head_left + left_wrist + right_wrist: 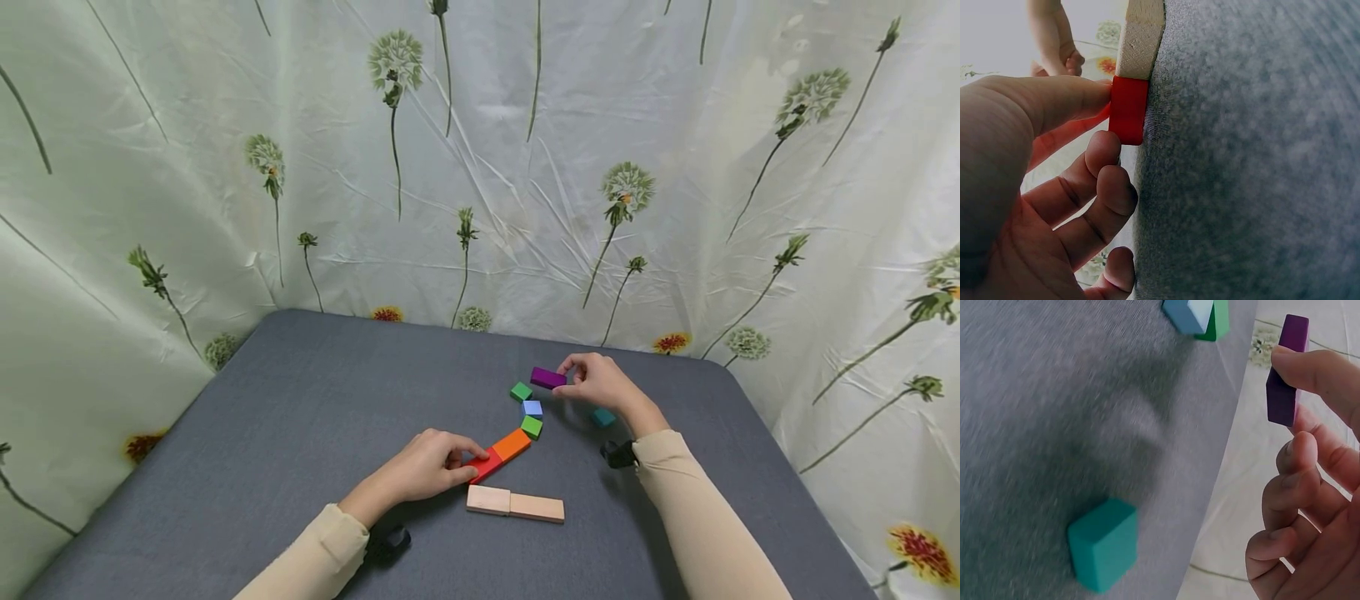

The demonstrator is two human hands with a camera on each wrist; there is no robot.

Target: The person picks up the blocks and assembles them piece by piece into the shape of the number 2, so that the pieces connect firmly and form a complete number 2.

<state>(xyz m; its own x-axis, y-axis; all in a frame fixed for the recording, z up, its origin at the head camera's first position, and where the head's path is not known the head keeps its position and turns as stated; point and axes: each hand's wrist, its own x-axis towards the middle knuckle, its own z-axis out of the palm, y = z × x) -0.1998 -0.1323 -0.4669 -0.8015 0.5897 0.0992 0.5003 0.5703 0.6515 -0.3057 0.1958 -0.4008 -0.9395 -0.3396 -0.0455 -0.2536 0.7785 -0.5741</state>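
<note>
Between thumb and finger, my right hand (602, 387) pinches a purple block (548, 378); the right wrist view shows this purple block (1289, 370) raised off the table. My left hand (428, 465) pinches a red block (484, 467) that lies on the table, its end seen as a red face (1129, 110) from the left wrist. Touching the red block's far end is an orange block (513, 446). Beyond it a light green block (531, 427), a blue block (532, 408) and a green block (521, 392) curve away, close together.
Two plain wooden blocks (516, 505) lie end to end in front of the red one. A teal block (603, 417) stands apart under the right wrist. The grey table (360, 375) meets a flowered curtain (337, 183) at its back edge.
</note>
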